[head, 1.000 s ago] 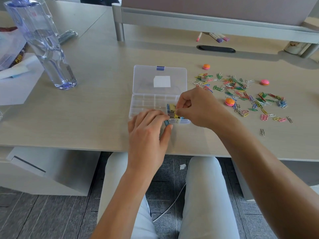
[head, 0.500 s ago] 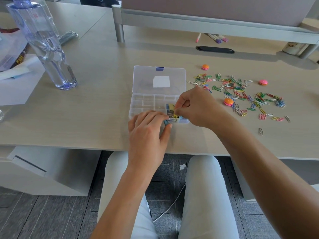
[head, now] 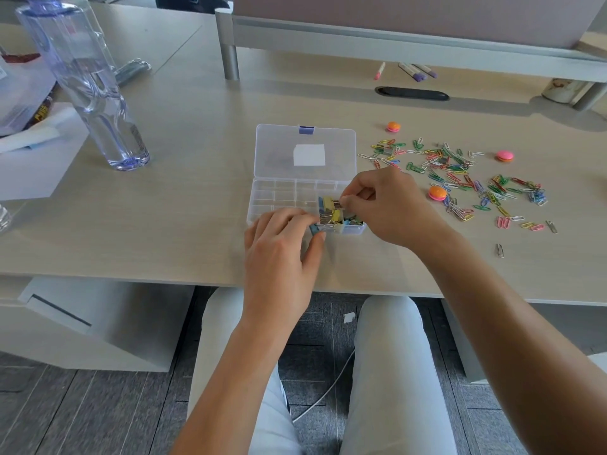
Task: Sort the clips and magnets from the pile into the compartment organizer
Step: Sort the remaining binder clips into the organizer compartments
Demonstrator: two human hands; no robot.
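Organizer: clear plastic compartment organizer (head: 282,195) sits at table centre, its hinged lid (head: 305,152) lying open flat toward 12 o'clock, with a white label and a blue latch on the lid.
Binder clips: cluster of yellow, blue and silver metal binder clips (head: 331,213) fills the compartments at the box's 4 o'clock corner; other compartments look bare.
Left hand: left hand (head: 282,247) rests at the box's 6 o'clock edge, fingers curled, thumb and fingertips pinching a blue binder clip (head: 314,228) at the front wall.
Right hand: right hand (head: 384,208) comes in from 3 o'clock, fingers curled, forefinger and thumb pinching at the top of the clip cluster; which clip it holds, cannot tell.
Pile: loose scatter of multicoloured wire paper clips (head: 460,178) lies at 3 o'clock of the box, well apart from it.
Magnets: three round orange-and-pink button magnets, one at the pile's 11 o'clock (head: 393,127), one at 2 o'clock (head: 505,156), one in the pile's middle (head: 437,193).
Table: pale wood-grain desk (head: 197,159).
Bottle: clear plastic water bottle (head: 95,87) stands at 10 o'clock of the box, well apart.
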